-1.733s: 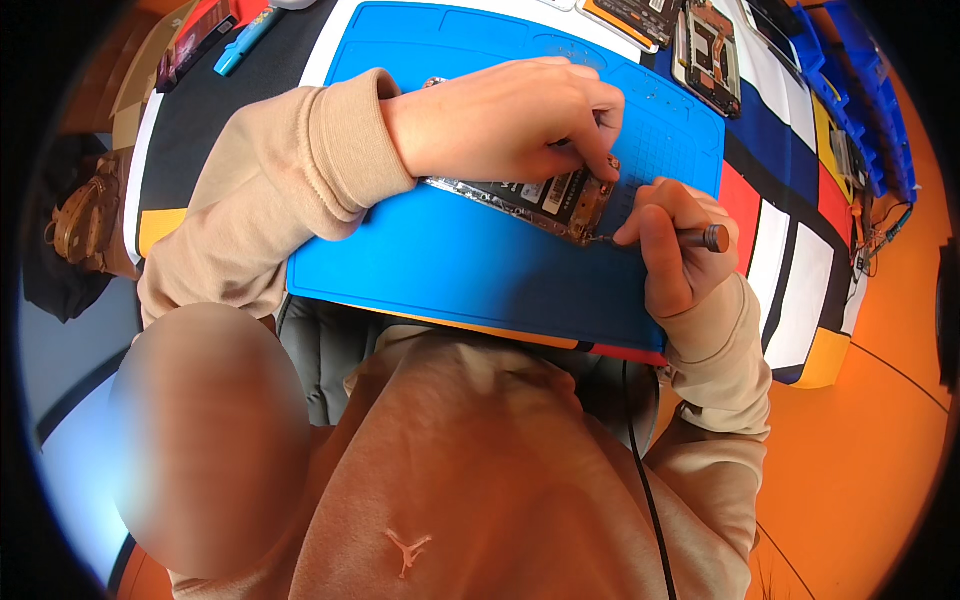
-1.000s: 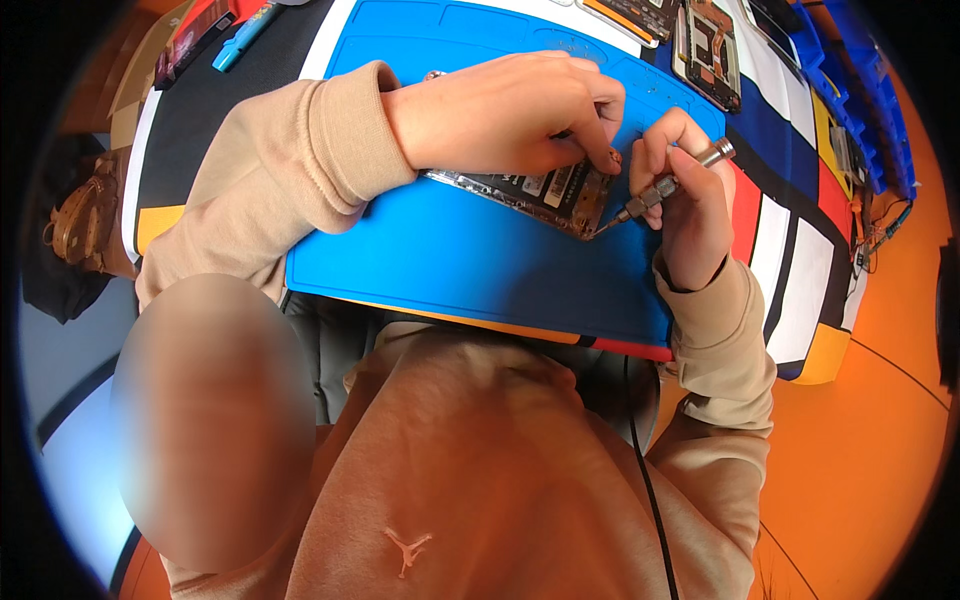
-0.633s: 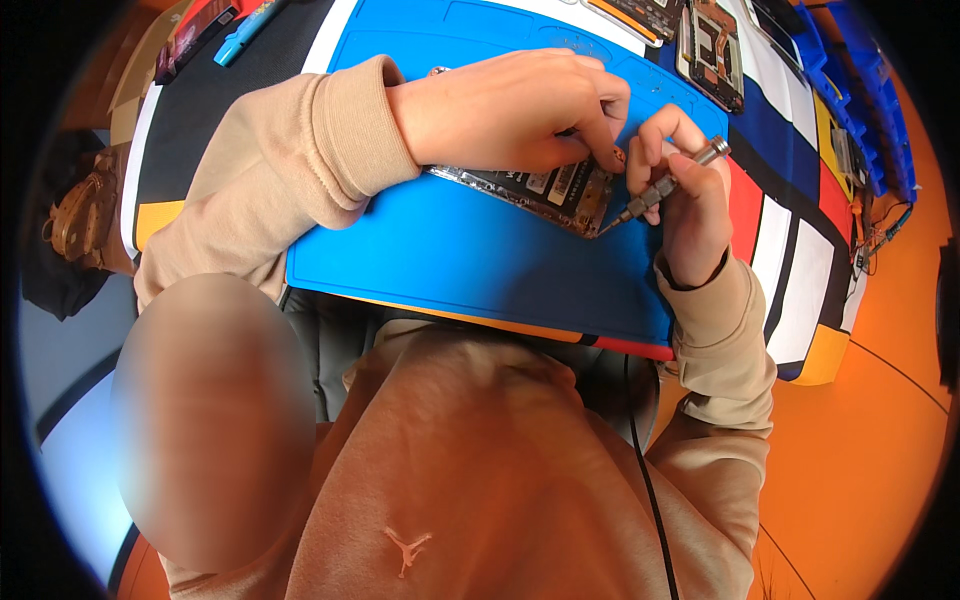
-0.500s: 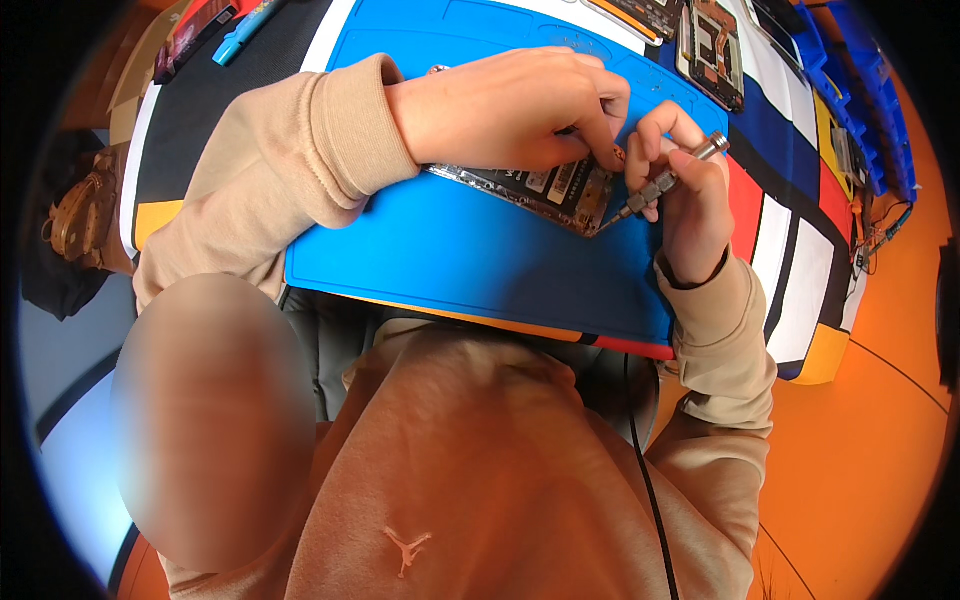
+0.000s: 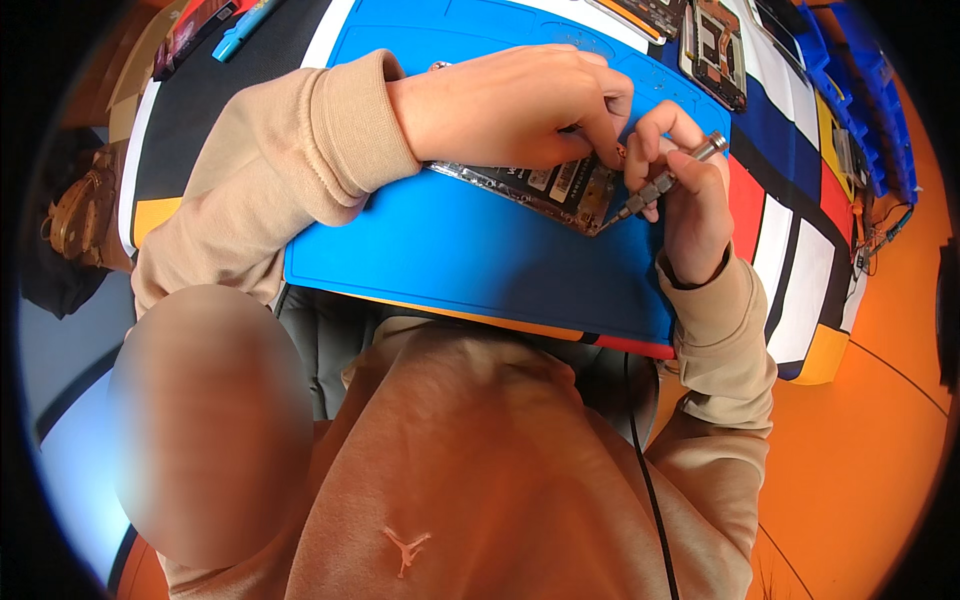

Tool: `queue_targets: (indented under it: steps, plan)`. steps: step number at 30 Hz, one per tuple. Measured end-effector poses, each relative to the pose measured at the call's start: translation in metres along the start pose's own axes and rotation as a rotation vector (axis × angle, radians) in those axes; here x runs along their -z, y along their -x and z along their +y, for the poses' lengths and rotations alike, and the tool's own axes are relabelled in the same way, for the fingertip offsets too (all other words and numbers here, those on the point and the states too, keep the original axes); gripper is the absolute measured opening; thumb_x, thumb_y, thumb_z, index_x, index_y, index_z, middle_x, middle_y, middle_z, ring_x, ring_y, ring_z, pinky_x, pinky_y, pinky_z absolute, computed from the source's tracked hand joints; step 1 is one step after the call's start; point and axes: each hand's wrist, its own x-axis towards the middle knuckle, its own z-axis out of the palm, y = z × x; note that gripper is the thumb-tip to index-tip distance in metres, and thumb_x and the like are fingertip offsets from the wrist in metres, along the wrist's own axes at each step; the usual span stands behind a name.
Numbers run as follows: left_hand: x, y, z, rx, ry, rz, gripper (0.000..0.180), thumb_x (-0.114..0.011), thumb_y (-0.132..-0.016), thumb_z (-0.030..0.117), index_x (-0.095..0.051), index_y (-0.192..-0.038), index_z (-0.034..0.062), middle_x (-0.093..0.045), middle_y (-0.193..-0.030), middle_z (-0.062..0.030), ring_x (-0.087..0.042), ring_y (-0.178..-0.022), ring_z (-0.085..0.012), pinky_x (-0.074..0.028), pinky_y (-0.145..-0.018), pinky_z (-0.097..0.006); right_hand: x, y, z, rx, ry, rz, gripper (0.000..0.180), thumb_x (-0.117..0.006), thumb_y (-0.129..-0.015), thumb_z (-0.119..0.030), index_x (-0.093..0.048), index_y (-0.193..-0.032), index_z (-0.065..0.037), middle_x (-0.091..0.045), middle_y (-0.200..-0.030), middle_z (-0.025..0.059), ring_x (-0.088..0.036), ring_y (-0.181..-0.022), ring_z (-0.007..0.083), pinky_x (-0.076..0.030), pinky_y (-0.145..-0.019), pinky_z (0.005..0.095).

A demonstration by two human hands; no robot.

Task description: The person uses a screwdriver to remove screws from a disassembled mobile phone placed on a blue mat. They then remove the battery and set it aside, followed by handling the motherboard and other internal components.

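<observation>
An opened phone (image 5: 538,190), its dark battery with white labels showing, lies on a blue work mat (image 5: 460,245). My left hand (image 5: 520,105) reaches across and covers much of it. Its fingers are bent and closed at the phone's right end, though what the fingertips grip is partly hidden. In my right hand (image 5: 690,190) is a slim metal precision screwdriver (image 5: 660,186), pinched between thumb and fingers. The screwdriver slants down to the left, and its tip meets the phone's near right corner.
Other opened phone parts (image 5: 712,55) lie beyond the mat at the back right. Blue bins (image 5: 870,100) stand along the table's right side. A light-blue pen-like object (image 5: 240,32) rests at the back left. A black cable (image 5: 645,465) hangs in front of me.
Almost nothing differs. My left hand has shifted very slightly over the phone; the screwdriver keeps its place at the corner.
</observation>
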Motion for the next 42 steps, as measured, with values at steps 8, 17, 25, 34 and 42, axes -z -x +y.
queue_targets:
  steps: [8, 17, 25, 34, 42]
  plan:
    - [0.000, 0.000, 0.000, -0.002, -0.003, 0.002, 0.027, -0.067, -0.072, -0.003, -0.076, -0.093, 0.0113, -0.058, -0.094, -0.0013, -0.054, -0.087, -0.0217, -0.045, -0.082, -0.034, 0.000, 0.000, 0.001, 0.011, -0.004, 0.005, 0.033, -0.042, -0.091, -0.037, -0.049, -0.089, -0.005, -0.051, -0.063, 0.0039, -0.036, -0.050, 0.0063, -0.026, -0.049, 0.0205]
    - [-0.001, 0.000, -0.001, 0.002, -0.005, 0.009, 0.026, -0.067, -0.072, -0.003, -0.076, -0.092, 0.0110, -0.058, -0.095, -0.0010, -0.055, -0.089, -0.0214, -0.045, -0.083, -0.035, -0.001, 0.000, 0.001, 0.000, -0.008, 0.022, 0.032, -0.042, -0.091, -0.036, -0.049, -0.089, -0.005, -0.050, -0.062, 0.0035, -0.035, -0.049, 0.0063, -0.026, -0.050, 0.0206]
    - [0.000, 0.000, 0.000, 0.002, -0.013, 0.003, 0.027, -0.067, -0.072, -0.003, -0.076, -0.092, 0.0117, -0.058, -0.096, -0.0006, -0.055, -0.090, -0.0207, -0.045, -0.084, -0.034, -0.001, 0.000, 0.001, 0.005, -0.015, 0.021, 0.031, -0.042, -0.091, -0.035, -0.049, -0.089, -0.006, -0.049, -0.062, 0.0032, -0.035, -0.050, 0.0064, -0.027, -0.050, 0.0206]
    - [0.000, 0.000, 0.000, 0.002, -0.012, 0.000, 0.025, -0.066, -0.073, -0.003, -0.076, -0.091, 0.0116, -0.057, -0.095, 0.0001, -0.055, -0.090, -0.0201, -0.045, -0.084, -0.034, -0.003, 0.004, 0.003, 0.109, -0.039, 0.017, 0.028, -0.045, -0.096, -0.031, -0.051, -0.091, -0.005, -0.048, -0.066, -0.0012, -0.034, -0.055, 0.0038, -0.026, -0.051, 0.0204]
    - [0.001, 0.000, 0.000, 0.009, 0.006, -0.005, 0.025, -0.067, -0.073, -0.002, -0.076, -0.092, 0.0117, -0.056, -0.095, 0.0001, -0.055, -0.090, -0.0199, -0.044, -0.084, -0.033, -0.004, 0.012, 0.004, 0.220, 0.124, 0.053, 0.023, -0.043, -0.102, -0.025, -0.053, -0.095, -0.004, -0.052, -0.072, -0.0010, -0.039, -0.061, 0.0039, -0.031, -0.055, 0.0198]
